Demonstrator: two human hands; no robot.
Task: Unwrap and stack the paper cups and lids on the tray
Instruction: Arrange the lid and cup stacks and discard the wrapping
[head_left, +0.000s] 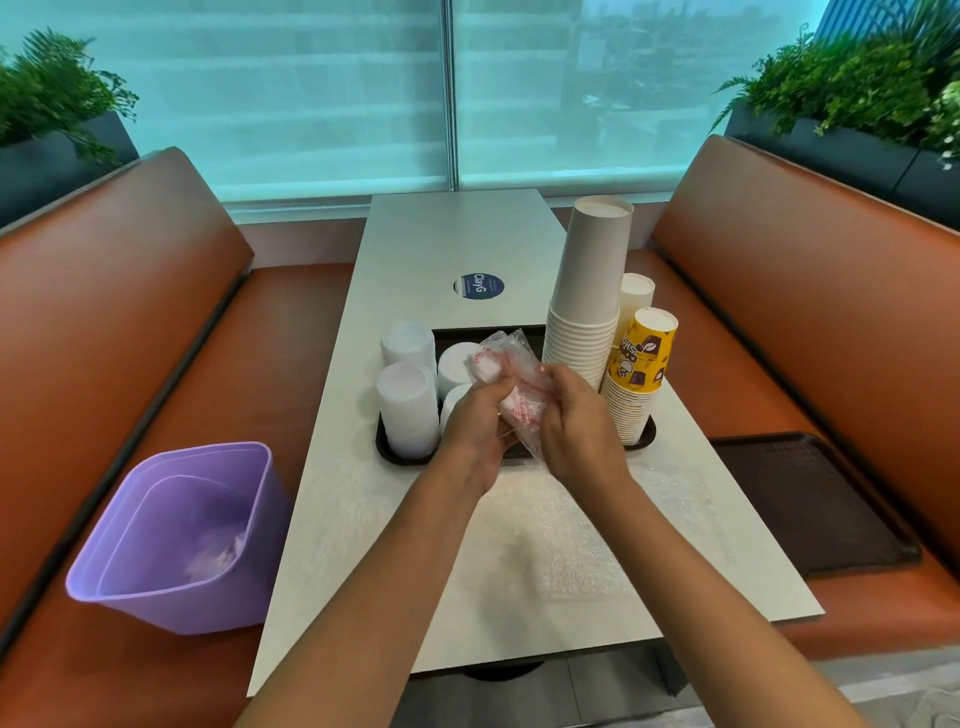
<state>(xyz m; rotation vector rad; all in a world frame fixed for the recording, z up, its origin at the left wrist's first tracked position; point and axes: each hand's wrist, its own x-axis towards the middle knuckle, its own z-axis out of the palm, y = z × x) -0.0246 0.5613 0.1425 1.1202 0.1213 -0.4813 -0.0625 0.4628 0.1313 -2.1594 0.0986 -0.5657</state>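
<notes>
Head view is showing the left hand and right hand both gripping a clear plastic wrapper with curled fingers, above the near edge of the black tray, between lid stacks and paper cups.

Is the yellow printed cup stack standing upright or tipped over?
Tilted, not upright: the yellow printed paper cup stack stands upside down on the dark tray, leaning right.
</notes>
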